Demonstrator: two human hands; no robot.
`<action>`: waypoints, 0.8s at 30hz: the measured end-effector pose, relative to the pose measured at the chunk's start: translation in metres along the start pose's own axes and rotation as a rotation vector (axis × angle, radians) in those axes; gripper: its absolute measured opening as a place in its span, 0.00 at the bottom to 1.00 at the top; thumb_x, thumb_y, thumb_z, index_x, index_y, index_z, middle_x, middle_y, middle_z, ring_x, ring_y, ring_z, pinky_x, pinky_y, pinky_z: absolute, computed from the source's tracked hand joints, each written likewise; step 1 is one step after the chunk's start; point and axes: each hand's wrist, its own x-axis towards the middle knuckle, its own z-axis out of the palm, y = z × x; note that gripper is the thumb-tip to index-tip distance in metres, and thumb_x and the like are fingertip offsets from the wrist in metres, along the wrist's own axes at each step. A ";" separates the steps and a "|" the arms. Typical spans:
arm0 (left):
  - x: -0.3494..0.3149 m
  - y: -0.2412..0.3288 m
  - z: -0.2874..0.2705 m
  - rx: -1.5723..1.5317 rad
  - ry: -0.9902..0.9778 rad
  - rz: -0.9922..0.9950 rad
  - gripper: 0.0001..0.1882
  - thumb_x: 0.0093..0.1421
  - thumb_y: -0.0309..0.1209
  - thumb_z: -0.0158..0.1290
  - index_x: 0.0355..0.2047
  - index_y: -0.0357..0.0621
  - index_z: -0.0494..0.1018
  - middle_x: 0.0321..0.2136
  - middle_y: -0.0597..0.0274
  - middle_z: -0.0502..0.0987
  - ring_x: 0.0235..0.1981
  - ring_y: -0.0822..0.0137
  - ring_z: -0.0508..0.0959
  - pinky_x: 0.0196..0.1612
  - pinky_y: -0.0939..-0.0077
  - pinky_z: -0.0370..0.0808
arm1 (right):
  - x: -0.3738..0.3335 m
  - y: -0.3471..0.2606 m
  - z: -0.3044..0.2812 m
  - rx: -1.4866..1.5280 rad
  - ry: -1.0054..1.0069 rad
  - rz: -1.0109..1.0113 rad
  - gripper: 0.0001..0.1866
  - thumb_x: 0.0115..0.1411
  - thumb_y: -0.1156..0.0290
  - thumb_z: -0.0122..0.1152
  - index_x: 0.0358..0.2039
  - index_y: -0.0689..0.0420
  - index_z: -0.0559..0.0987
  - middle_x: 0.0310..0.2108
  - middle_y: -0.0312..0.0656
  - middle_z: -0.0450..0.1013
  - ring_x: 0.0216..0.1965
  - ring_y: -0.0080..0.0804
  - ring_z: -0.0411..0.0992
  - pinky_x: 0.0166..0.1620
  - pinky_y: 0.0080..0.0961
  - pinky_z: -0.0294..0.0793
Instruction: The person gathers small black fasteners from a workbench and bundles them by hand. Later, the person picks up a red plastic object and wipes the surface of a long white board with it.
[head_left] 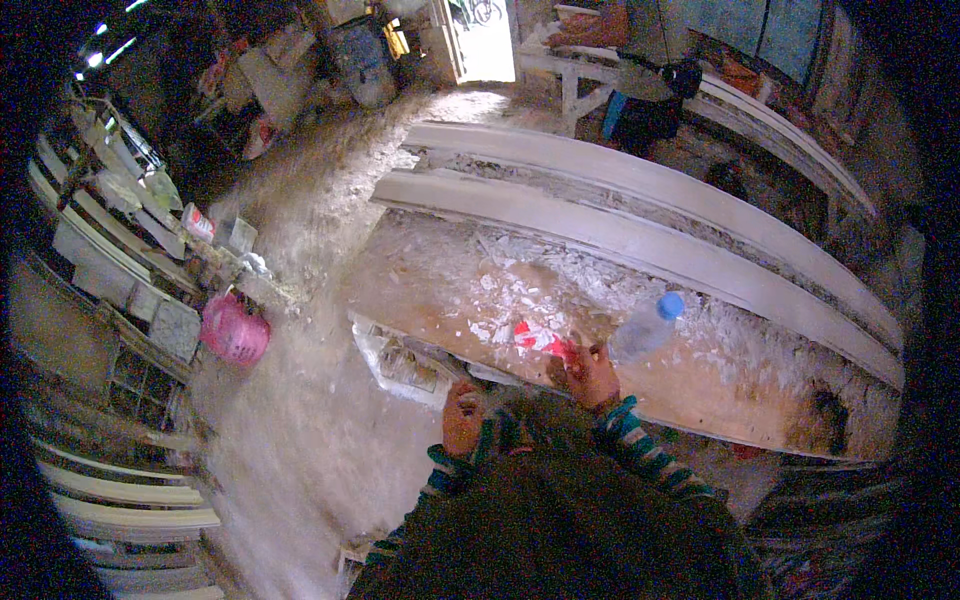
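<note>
My right hand (597,380) is closed at the front edge of a wooden workbench (690,400), its fingers on the end of a flat red piece (545,342) that looks like a scraper. White flakes and dust (515,300) lie around and beyond the red piece. Just right of this hand is a clear plastic bottle (638,336) with a blue cap, tilted in the view. My left hand (462,418) is held in front of the bench near my body, fingers curled in; whatever they hold, if anything, cannot be made out.
Long white mouldings (600,205) run along the bench's far side. A whitish box-like frame (395,365) stands below the bench edge, left of my hands. On the dusty floor to the left sits a pink sack-like container (237,328). More long strips (130,510) are stacked lower left.
</note>
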 end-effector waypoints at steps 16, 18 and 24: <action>0.045 0.036 0.071 -0.213 -0.592 0.114 0.33 0.56 0.41 0.53 0.56 0.36 0.55 0.51 0.49 0.63 0.50 0.59 0.67 0.48 0.68 0.69 | -0.042 0.001 -0.010 1.662 -0.324 0.704 0.25 0.59 0.57 0.49 0.51 0.60 0.65 0.43 0.47 0.71 0.39 0.39 0.74 0.35 0.37 0.78; 0.054 0.031 0.060 -0.180 -0.661 0.125 0.32 0.56 0.42 0.53 0.55 0.36 0.56 0.51 0.48 0.63 0.50 0.58 0.67 0.48 0.68 0.69 | -0.041 -0.014 -0.009 1.551 -0.317 0.551 0.24 0.58 0.59 0.50 0.51 0.60 0.66 0.42 0.46 0.72 0.38 0.39 0.74 0.35 0.37 0.78; 0.069 0.010 0.023 -0.031 -0.847 0.113 0.24 0.59 0.40 0.49 0.50 0.37 0.64 0.49 0.47 0.67 0.46 0.54 0.71 0.48 0.66 0.69 | -0.038 -0.028 0.031 0.079 0.461 0.014 0.28 0.40 0.75 0.62 0.46 0.56 0.70 0.48 0.50 0.60 0.51 0.46 0.61 0.51 0.34 0.65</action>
